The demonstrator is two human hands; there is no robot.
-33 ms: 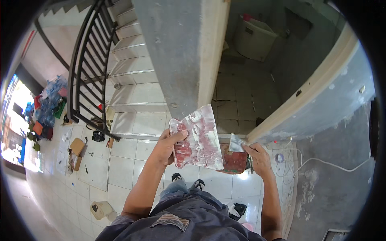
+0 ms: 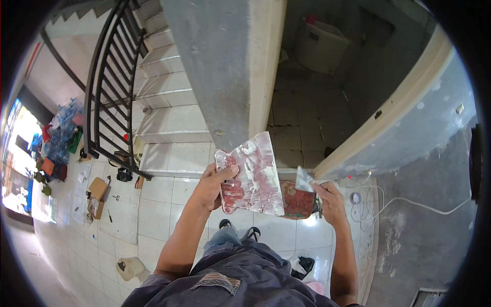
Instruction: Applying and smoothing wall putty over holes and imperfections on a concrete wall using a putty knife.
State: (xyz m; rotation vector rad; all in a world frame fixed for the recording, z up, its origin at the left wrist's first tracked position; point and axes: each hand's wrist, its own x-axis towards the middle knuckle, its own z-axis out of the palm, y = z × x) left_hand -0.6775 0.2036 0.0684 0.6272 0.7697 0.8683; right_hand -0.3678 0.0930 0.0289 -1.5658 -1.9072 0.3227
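— Where is the board in relation to the left hand?

— In its grasp. That hand is closed on the board's left edge, thumb laid across the face, the other fingers mostly hidden behind. Most of the board reaches out to the right of the hand, held up above the tiled floor.

— What does its face look like?

— Red, streaked unevenly with white paste. The paste is heavier towards the upper and right edges, and more red shows near the thumb.

— And the right hand?

— Closed as well, around a scraper; the fingers hide most of the handle. The pale blade sticks out up and to the left, just beside the board's right edge, about level with its middle. A gap shows between them.

— Anything underneath?

— A red object, its kind unclear, lies on the floor near the doorway, partly covered by the board. Towards the floor's right edge, by the grey wall, there's a white cable and a roll of tape.

— On the other side?

— A cardboard box sits towards the floor's left edge, well apart from both hands.
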